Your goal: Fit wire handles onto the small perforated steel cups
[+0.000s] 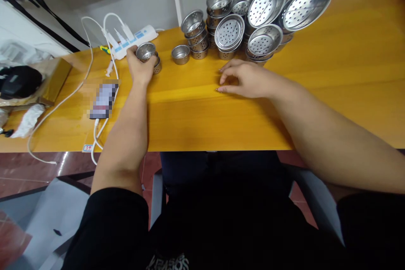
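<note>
On the left of the table, my left hand [141, 66] grips a small perforated metal cup [146, 52] at the top of a short stack. Just right of it stands a single small metal cup [180, 54]. My right hand [242, 79] hovers or rests over the table, fingers loosely curled and apart, holding nothing. Behind that hand are several stacks of perforated metal cups [220, 0] of different sizes. A tilted cup [230, 32] and another tilted one [265, 41] show their holed bottoms. The largest cup [308, 7] leans at the right.
A white power strip [136, 41] with plugged-in cables lies behind my left hand. A phone [104, 101] on a charging cable is left of my forearm. A cardboard box [53, 78] with a black object on it stands at the far left. The wooden table's [202, 124] front edge is near my body.
</note>
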The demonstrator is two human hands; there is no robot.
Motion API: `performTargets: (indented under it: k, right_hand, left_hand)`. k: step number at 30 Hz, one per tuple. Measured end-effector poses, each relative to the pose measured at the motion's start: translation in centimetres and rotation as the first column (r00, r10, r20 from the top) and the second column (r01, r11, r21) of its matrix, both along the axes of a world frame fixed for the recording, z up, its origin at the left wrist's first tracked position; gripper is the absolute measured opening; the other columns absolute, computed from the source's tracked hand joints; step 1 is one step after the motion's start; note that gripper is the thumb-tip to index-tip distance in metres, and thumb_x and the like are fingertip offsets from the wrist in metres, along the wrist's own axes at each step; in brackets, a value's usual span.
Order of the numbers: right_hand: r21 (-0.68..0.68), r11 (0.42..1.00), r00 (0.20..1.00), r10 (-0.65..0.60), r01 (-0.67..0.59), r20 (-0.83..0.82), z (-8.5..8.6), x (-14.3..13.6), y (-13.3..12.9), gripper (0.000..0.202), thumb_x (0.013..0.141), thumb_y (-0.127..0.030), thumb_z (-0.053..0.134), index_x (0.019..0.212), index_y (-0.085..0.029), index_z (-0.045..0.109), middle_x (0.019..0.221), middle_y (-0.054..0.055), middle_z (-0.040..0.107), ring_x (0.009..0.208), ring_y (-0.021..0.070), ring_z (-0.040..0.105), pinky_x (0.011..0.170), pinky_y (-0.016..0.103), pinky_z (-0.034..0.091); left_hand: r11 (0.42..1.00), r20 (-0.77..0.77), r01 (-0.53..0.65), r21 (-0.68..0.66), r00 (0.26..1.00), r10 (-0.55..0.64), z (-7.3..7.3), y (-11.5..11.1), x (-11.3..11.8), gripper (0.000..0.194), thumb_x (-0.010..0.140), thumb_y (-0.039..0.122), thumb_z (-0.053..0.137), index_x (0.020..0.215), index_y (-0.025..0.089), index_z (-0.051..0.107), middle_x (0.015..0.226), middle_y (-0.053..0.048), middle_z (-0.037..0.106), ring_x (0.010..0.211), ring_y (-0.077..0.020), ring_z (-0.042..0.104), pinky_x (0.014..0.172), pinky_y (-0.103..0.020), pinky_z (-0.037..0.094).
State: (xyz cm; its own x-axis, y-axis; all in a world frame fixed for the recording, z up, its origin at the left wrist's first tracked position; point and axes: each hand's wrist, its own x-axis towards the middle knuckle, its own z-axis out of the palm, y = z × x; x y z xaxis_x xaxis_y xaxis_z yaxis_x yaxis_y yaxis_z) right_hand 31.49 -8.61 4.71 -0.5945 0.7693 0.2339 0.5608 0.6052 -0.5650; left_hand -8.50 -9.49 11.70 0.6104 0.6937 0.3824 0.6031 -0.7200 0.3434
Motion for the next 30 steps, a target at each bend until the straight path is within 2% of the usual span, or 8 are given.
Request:
performTargets:
  k: [6,10,13,16,19,22,24,30]
  right_hand:
    - [0.008,1.000,1.000,-0.004,0.004,0.025,-0.1,0.0,0.1,0.038,0.110,-0.074,0.092,0.117,-0.037,0.094,0.142,0.013,0.089,0.141,0.0488,0.082,0.129,0.067,0.064]
    - [0.009,1.000,0.998,-0.007,0.007,0.059,-0.2,-0.1,0.2,0.036,0.110,-0.068,0.093,0.116,-0.033,0.093,0.137,0.014,0.088,0.138,0.0473,0.083,0.126,0.063,0.064]
    - [0.012,1.000,0.996,-0.023,0.022,0.082,-0.4,0.0,0.3,0.034,0.110,-0.064,0.093,0.116,-0.031,0.092,0.137,0.014,0.087,0.138,0.0470,0.083,0.124,0.061,0.064]
    - [0.015,1.000,0.996,-0.024,0.023,0.086,-0.5,0.0,0.3,0.032,0.110,-0.063,0.093,0.117,-0.031,0.091,0.137,0.014,0.087,0.136,0.0459,0.083,0.123,0.061,0.065]
    - [0.014,1.000,0.997,-0.013,0.012,0.074,-0.5,0.0,0.3,0.033,0.108,-0.064,0.093,0.116,-0.032,0.090,0.134,0.014,0.087,0.131,0.0460,0.083,0.124,0.064,0.066]
    - [0.016,1.000,0.998,-0.008,0.007,0.063,-0.5,-0.1,0.3,0.034,0.106,-0.066,0.094,0.112,-0.033,0.089,0.134,0.015,0.086,0.128,0.0477,0.084,0.125,0.069,0.066]
    - [0.015,1.000,0.998,-0.002,0.001,0.064,-0.5,-0.2,0.3,0.035,0.106,-0.068,0.092,0.112,-0.034,0.088,0.135,0.016,0.086,0.129,0.0492,0.083,0.125,0.071,0.066]
    - [-0.006,1.000,0.999,0.001,-0.001,0.038,-0.6,-0.1,0.4,0.044,0.106,-0.078,0.090,0.115,-0.036,0.090,0.136,0.017,0.086,0.132,0.0521,0.081,0.128,0.076,0.063]
  left_hand:
    - [0.977,0.011,-0.187,-0.100,0.982,0.189,-2.9,5.7,-3.0,0.136,0.078,0.140,0.050,0.159,0.032,0.066,0.151,-0.002,0.093,0.195,-0.0226,0.041,0.159,-0.066,0.030]
    - [0.746,0.283,-0.622,-0.239,0.690,0.666,-7.6,13.5,-6.8,0.173,0.059,0.147,0.034,0.177,0.022,0.050,0.167,-0.011,0.088,0.173,-0.0273,0.065,0.149,-0.072,0.041]
    - [0.835,0.290,-0.540,-0.109,0.786,0.546,-10.0,16.4,-8.9,0.137,0.091,0.131,0.033,0.179,0.028,0.055,0.171,-0.012,0.087,0.202,-0.0227,0.036,0.155,-0.074,0.025]
    - [0.852,0.266,-0.503,0.141,0.849,0.457,-9.6,16.0,-8.5,0.114,0.112,0.110,0.032,0.190,0.029,0.046,0.196,-0.014,0.068,0.212,-0.0222,-0.005,0.162,-0.078,0.004]
    - [0.840,0.403,-0.503,0.203,0.825,0.397,-8.4,14.3,-5.7,0.114,0.101,0.104,0.065,0.189,0.034,0.048,0.208,-0.014,0.050,0.207,-0.0407,0.027,0.172,-0.077,0.013]
    - [0.978,0.252,-0.206,0.028,0.948,0.192,-9.3,13.3,-2.2,0.091,0.098,0.090,0.082,0.175,0.045,0.066,0.196,-0.009,0.065,0.195,-0.0477,0.047,0.169,-0.083,0.027]
    - [0.992,0.167,-0.081,-0.095,0.981,0.096,-11.0,13.5,-0.4,0.104,0.088,0.081,0.098,0.178,0.042,0.066,0.199,-0.012,0.063,0.195,-0.0538,0.045,0.169,-0.089,0.024]
    - [0.987,0.175,-0.131,-0.090,0.974,0.145,-12.6,14.6,0.3,0.074,0.084,0.062,0.109,0.148,0.037,0.084,0.166,-0.017,0.080,0.172,-0.0605,0.062,0.160,-0.099,0.031]
